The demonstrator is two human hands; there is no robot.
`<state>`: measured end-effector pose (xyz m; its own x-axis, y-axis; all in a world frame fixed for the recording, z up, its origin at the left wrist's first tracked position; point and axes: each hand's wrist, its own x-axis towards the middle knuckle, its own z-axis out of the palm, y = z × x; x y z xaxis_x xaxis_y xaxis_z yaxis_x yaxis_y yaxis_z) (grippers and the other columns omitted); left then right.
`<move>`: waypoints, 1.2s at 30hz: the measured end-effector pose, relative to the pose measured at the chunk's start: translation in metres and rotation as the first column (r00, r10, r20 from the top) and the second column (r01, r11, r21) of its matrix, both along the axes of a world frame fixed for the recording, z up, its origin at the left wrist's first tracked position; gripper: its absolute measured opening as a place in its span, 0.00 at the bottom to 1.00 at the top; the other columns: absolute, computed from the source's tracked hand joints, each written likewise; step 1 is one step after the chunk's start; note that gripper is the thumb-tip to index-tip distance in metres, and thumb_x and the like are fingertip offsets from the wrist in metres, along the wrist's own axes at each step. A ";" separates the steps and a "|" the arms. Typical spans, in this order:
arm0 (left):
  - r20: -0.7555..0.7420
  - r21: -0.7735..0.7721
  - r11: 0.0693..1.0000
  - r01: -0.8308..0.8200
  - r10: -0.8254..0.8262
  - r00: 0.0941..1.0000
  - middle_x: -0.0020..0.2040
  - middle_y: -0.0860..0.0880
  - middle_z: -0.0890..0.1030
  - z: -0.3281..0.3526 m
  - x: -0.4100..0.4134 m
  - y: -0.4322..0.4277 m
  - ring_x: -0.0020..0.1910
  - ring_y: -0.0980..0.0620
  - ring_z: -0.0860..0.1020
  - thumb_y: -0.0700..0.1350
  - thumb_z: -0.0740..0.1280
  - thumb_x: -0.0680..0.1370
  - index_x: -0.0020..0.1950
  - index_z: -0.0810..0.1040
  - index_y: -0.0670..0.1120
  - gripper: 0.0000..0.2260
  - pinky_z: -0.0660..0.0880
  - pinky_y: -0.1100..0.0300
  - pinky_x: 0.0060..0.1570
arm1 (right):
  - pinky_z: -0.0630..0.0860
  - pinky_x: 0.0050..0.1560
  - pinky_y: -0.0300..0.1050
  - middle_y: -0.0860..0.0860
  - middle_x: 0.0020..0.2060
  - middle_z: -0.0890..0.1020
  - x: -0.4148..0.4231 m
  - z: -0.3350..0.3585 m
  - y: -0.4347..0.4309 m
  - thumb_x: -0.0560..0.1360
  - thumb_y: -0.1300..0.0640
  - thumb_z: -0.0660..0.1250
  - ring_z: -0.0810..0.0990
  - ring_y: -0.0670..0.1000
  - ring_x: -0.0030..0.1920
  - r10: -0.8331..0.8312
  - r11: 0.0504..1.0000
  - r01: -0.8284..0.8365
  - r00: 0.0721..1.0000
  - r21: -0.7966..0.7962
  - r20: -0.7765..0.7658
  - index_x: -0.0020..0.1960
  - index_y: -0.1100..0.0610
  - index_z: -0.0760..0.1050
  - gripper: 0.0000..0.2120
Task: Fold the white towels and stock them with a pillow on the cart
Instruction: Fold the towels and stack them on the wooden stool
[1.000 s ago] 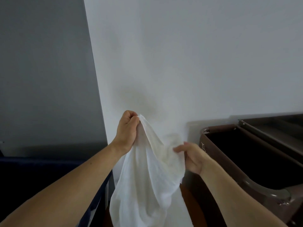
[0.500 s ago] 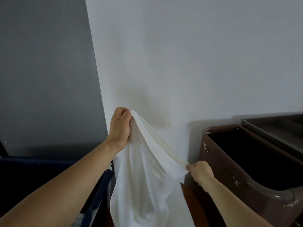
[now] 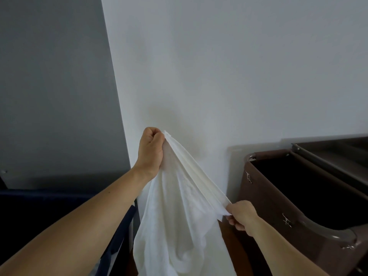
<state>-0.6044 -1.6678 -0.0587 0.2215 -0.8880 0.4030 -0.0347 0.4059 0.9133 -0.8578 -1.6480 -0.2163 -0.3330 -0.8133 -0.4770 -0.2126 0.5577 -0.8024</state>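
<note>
A white towel [image 3: 179, 220] hangs in the air in front of a white wall. My left hand [image 3: 150, 151] grips one bunched corner up high. My right hand [image 3: 242, 216] pinches the same top edge lower down and to the right, so that edge runs taut and slanted between the two hands. The rest of the towel droops in loose folds out of the bottom of the view. The brown cart [image 3: 288, 198] stands at the right, its dark bag open at the top. No pillow is in view.
A white wall [image 3: 219, 66] fills the background, with a grey panel [image 3: 53, 86] to its left. A dark blue fabric bin [image 3: 39, 204] sits at the lower left under my left forearm. A shelf section of the cart [image 3: 338, 154] reaches the right edge.
My right hand slid along the towel's top edge, down and to the right, away from my left hand. The edge went from slack and bunched to stretched taut. My left hand rose slightly.
</note>
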 end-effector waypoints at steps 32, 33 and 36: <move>-0.179 0.029 0.988 0.154 -0.146 0.973 0.33 0.53 0.71 0.011 -0.007 0.012 0.34 0.56 0.69 0.33 0.53 0.78 0.43 0.71 0.45 0.11 0.69 0.62 0.35 | 0.68 0.19 0.35 0.53 0.35 0.74 0.014 -0.035 0.017 0.77 0.60 0.63 0.73 0.47 0.24 0.078 0.982 -0.183 0.586 0.038 0.807 0.46 0.59 0.78 0.05; -0.169 0.032 0.988 0.152 -0.144 0.975 0.34 0.53 0.70 0.009 -0.008 0.012 0.34 0.56 0.69 0.33 0.54 0.78 0.43 0.71 0.45 0.11 0.69 0.62 0.35 | 0.70 0.20 0.35 0.54 0.35 0.76 0.013 -0.037 0.014 0.79 0.62 0.61 0.74 0.47 0.25 0.106 0.979 -0.201 0.650 0.035 0.752 0.48 0.59 0.79 0.08; -0.147 0.045 0.993 0.111 -0.104 0.984 0.37 0.52 0.71 0.010 -0.006 0.009 0.37 0.54 0.69 0.34 0.55 0.77 0.43 0.71 0.46 0.10 0.69 0.60 0.39 | 0.74 0.25 0.38 0.57 0.36 0.77 0.011 -0.041 0.011 0.80 0.66 0.57 0.76 0.50 0.29 0.160 0.977 -0.211 0.747 0.003 0.645 0.53 0.63 0.78 0.11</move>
<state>-0.6099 -1.6583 -0.0490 0.1760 -0.9289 0.3260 0.1399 0.3514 0.9257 -0.8469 -1.6370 -0.2572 0.2235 -0.7823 -0.5814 0.2293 0.6220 -0.7487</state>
